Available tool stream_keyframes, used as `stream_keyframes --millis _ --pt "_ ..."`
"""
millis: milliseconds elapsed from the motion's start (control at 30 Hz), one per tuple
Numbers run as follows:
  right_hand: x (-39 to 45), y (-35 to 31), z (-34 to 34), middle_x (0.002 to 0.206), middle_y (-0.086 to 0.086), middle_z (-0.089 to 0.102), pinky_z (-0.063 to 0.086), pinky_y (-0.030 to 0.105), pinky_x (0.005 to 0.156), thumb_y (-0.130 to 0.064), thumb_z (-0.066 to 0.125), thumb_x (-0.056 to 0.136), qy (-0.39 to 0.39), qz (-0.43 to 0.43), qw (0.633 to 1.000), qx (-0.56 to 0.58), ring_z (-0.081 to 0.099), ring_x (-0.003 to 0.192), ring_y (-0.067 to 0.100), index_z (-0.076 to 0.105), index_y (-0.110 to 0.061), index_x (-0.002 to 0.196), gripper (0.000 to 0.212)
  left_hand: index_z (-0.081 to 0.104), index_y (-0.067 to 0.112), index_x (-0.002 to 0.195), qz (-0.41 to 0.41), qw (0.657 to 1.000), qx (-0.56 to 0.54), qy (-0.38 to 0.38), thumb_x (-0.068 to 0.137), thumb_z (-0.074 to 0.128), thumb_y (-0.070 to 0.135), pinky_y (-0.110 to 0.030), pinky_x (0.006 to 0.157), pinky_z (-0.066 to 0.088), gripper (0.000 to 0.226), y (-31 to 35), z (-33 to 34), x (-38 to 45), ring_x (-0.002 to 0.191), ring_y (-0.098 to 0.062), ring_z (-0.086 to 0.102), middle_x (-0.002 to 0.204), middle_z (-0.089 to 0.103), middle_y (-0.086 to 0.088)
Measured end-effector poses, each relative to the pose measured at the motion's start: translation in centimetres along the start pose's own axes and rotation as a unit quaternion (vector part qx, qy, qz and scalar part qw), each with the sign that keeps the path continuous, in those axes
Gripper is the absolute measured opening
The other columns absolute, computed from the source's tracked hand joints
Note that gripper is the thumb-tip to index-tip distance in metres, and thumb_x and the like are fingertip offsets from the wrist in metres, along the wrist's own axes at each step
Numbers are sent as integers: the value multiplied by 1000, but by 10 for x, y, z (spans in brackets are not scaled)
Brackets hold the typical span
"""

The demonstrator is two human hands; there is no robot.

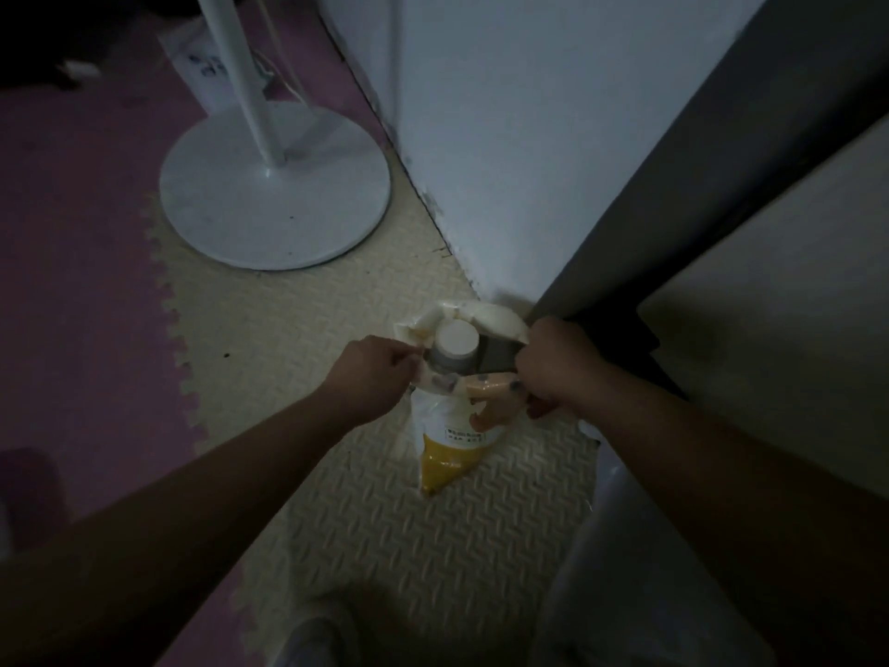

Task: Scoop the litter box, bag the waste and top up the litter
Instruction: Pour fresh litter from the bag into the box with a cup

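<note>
Dim corner, foam mat (298, 358). Litter bag (450, 440) upright by wall (529, 161). Left hand (373, 373) pinches its rim, right hand (553, 363) grips opposite rim. Risk: uneven pull tips bag, spilling litter.

I can't read any text from here. The white and yellow litter bag (452, 440) carries a small boxed line of print on its front, just above the yellow part, but it is too blurred and dim to make out. Up and to the left of the bag, behind the fan base (274, 185), a white paper bag (207, 69) bears dark marks, likewise illegible.
</note>
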State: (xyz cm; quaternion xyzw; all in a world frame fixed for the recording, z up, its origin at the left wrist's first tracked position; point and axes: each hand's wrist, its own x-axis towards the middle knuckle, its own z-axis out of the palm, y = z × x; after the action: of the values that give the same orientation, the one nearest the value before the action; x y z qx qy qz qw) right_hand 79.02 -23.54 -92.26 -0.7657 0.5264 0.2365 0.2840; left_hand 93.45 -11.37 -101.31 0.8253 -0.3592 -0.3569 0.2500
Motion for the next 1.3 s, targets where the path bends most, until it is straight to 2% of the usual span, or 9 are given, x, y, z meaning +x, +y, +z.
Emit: stream_keyframes --millis 67,167,400,533,667,867,1033,1133,1300 --pt "4 1 -2 114 16 63 44 28 70 -21 56 98 23 -11 998 52 62 102 31 63 0 122 33 79 21 96 24 998 61 12 100 51 28 -32 69 56 29 -7 -1 -6 73 -14 69 83 75 0" --pt "17 -5 -5 103 18 64 50 32 67 -5 56 92 84 -82 993 -8 64 93 34 61 0 109 18 78 17 90 38 994 98 24 99 51 30 -35 67 54 31 -23 1 -24 70 -16 68 79 74 -4" --pt "12 -18 -10 93 9 56 33 26 51 -7 60 92 20 -125 986 -113 56 80 22 56 -9 97 6 76 18 98 57 987 146 33 87 65 25 -28 70 52 17 -38 10 -55 81 -18 70 89 75 -1" --pt "10 -16 -6 97 11 60 36 26 54 -8 61 90 3 -152 982 -110 61 89 27 56 -12 96 9 69 26 121 88 980 174 24 79 79 37 -27 80 49 45 -49 5 -63 97 -14 64 109 67 3" --pt "9 -19 -3 93 10 60 36 27 53 -9 60 90 0 -183 973 -138 60 82 23 53 -14 87 9 59 30 130 158 933 320 37 67 86 46 -37 82 50 70 -64 12 -75 104 -22 58 120 58 0" --pt "4 -31 -7 96 9 61 39 27 55 -10 56 93 -17 -226 956 -184 58 80 20 56 -17 88 9 70 25 94 298 898 292 139 73 75 36 -35 67 43 24 -78 21 -77 80 -24 60 86 66 5" --pt "1 -45 -18 101 11 65 62 37 67 -3 69 88 -47 -237 960 -144 67 84 26 67 -16 112 28 68 23 85 351 888 274 113 80 68 37 -32 66 41 14 -74 28 -87 76 -19 60 80 66 7" --pt "12 -59 -20 103 4 62 53 26 54 -3 68 87 -15 -274 950 -149 64 83 21 67 -22 119 37 69 21 81 383 884 244 112 84 69 31 -31 59 49 11 -64 36 -86 68 -20 64 76 69 4" --pt "40 -88 -13 120 8 61 42 26 72 -7 68 85 54 -348 919 -175 59 97 23 67 -21 122 39 69 19 72 358 887 274 100 79 76 20 -31 46 52 10 -38 51 -66 57 -23 66 67 68 2"
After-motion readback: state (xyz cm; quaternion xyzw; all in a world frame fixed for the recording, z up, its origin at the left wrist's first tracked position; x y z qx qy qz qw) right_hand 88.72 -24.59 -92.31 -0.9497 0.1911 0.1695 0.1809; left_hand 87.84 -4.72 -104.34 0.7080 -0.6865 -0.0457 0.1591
